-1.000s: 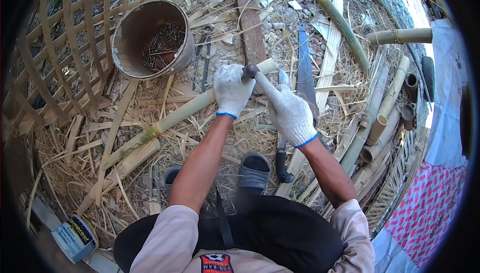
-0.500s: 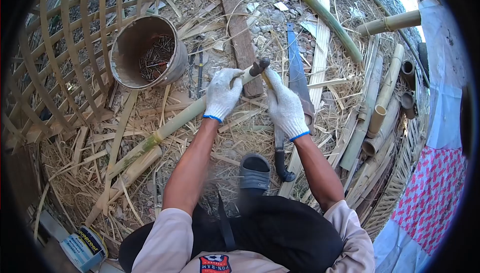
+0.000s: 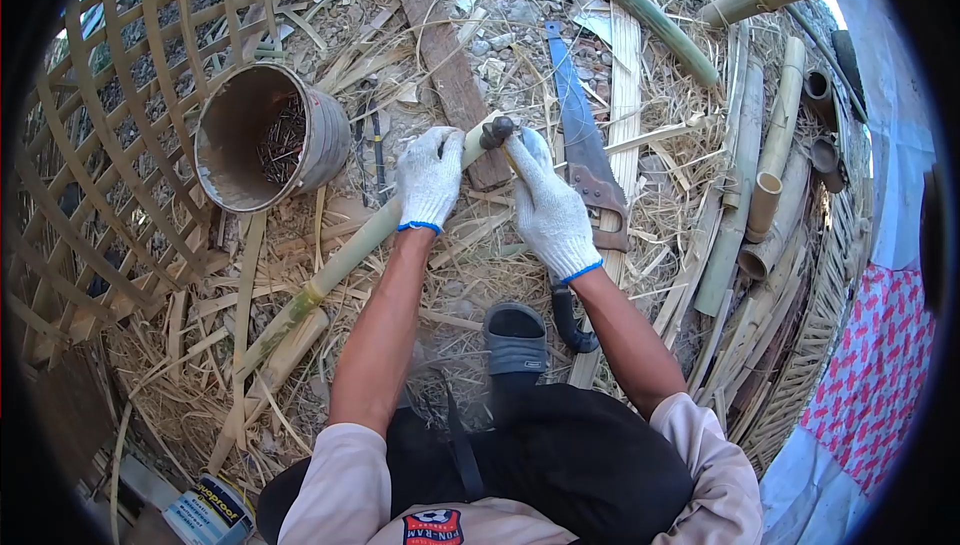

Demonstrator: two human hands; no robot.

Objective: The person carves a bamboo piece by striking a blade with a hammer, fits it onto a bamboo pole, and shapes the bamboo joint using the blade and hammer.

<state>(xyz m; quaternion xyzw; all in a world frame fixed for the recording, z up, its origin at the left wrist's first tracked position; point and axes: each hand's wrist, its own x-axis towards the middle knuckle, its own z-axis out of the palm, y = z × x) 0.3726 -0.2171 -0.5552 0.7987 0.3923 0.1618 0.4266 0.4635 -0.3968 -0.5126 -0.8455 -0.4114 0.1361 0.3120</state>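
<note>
My left hand (image 3: 430, 177), in a white glove with a blue cuff, is wrapped round a green bamboo pole (image 3: 345, 263) near its upper end. The pole slants down to the left over the straw. In my right hand (image 3: 552, 207), gloved alike, is a hammer (image 3: 497, 132); its dark head lies against the pole's upper end, just right of my left hand. The pole's tip is near the end of a brown wooden plank (image 3: 440, 50).
A bucket of nails (image 3: 325, 140) stands at the left, by a woven bamboo lattice (image 3: 140, 75). Right of my hands lies a handsaw (image 3: 578, 115). Cut bamboo tubes (image 3: 768, 195) are piled at the right. A labelled tub (image 3: 208, 513) sits at the lower left.
The view has shifted, so the bucket and plank appear further left. The hammer head has moved slightly along the pole's end, and my hands are a little further apart than at first.
</note>
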